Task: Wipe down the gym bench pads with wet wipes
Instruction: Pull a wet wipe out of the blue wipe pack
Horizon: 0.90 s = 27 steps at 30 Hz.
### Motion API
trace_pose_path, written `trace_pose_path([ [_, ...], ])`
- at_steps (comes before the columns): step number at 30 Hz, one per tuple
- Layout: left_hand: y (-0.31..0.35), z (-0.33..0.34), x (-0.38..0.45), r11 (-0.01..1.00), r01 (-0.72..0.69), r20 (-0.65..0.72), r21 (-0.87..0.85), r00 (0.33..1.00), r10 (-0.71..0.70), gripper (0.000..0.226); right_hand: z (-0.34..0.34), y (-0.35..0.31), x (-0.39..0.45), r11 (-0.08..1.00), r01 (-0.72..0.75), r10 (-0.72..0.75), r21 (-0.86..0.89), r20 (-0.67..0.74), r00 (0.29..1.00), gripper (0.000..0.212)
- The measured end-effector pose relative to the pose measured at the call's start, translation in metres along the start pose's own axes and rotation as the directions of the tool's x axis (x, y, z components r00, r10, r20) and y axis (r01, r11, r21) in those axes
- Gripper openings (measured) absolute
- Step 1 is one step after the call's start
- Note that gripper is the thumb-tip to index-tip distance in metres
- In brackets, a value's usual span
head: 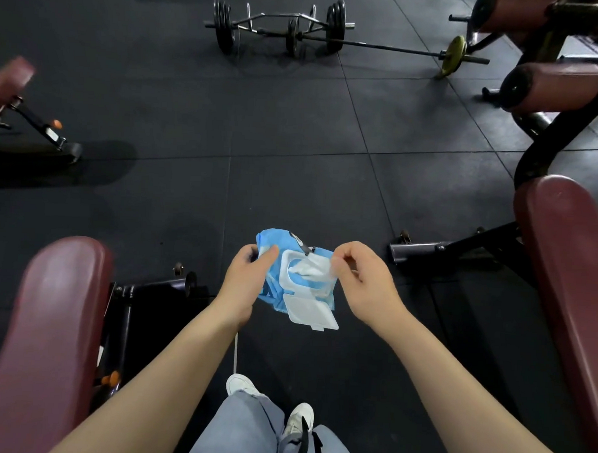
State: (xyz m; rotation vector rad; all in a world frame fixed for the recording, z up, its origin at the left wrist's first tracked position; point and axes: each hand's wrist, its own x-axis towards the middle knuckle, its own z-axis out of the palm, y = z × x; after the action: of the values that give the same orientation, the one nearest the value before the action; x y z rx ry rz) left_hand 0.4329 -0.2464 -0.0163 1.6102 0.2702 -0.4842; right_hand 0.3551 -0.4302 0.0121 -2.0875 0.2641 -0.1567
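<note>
2 hands work 1 wipe pack in the aisle between 2 maroon bench pads.

The left hand [245, 285] grips the soft, crinkled blue plastic wet-wipe pack [290, 280] by its left edge, while the right hand [362, 280] pinches 1 white damp wipe [311, 268] at the oval opening; the pack's white rigid flip lid [312, 312] hangs open toward the person. The rounded, padded maroon vinyl bench pad on the left [49, 335] and its twin on the right [569, 279] flank a wide strip of black rubber tile floor [260, 128], with 2 loaded steel barbells [282, 27] lying well beyond.
</note>
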Motion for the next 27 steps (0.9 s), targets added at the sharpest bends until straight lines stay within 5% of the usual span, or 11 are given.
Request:
trace_pose_path([
  [7,0.005,0.005,0.003,0.996,0.032,0.01,-0.082,0.999,-0.032,0.024,-0.007,-0.004,0.006,0.955,-0.117,0.151,0.274,-0.105,0.983,0.017],
  [17,0.003,0.01,-0.001,0.992,0.046,0.021,-0.119,0.999,-0.043,0.023,-0.015,-0.018,0.006,0.923,-0.095,0.155,0.373,-0.133,0.979,0.015],
  [23,0.006,0.005,-0.002,0.993,-0.077,-0.021,-0.09,0.997,0.075,0.016,-0.025,-0.017,0.01,0.957,-0.127,0.105,0.259,0.097,0.99,0.017],
  [27,0.007,0.005,-0.002,0.992,-0.089,-0.051,-0.085,0.995,0.085,0.013,-0.019,-0.021,0.01,0.938,-0.178,0.144,0.298,0.134,0.981,0.02],
])
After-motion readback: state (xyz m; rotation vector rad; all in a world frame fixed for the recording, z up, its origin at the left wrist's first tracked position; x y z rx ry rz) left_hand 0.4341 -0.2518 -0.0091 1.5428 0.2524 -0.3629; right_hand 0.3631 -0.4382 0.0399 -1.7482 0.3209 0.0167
